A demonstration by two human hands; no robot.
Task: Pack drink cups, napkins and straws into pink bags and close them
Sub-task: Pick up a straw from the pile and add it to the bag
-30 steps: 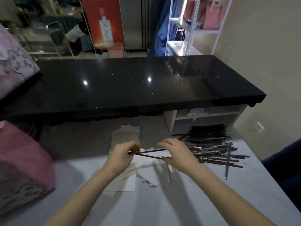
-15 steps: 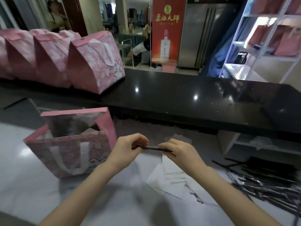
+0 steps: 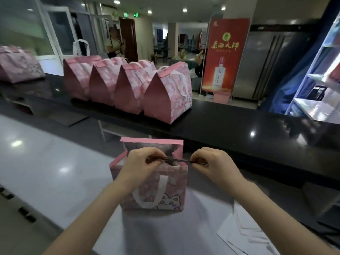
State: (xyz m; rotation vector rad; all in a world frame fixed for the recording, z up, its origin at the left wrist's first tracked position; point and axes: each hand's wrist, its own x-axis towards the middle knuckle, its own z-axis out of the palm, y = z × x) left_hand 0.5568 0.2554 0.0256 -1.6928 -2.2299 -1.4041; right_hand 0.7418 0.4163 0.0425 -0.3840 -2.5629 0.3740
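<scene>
As I am monitoring remotely, left hand and right hand are pinching opposite ends of the dark straws over the open pink bag, standing at 12 o'clock on the bench.

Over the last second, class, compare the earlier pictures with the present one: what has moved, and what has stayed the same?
The left hand and right hand carried the straws leftwards, from above the napkins to just over the mouth of the open pink bag. Nothing was taken up or let go. Unchanged: each hand's grip pinches one end of the straws, held roughly level, and the bag stands open.
</scene>
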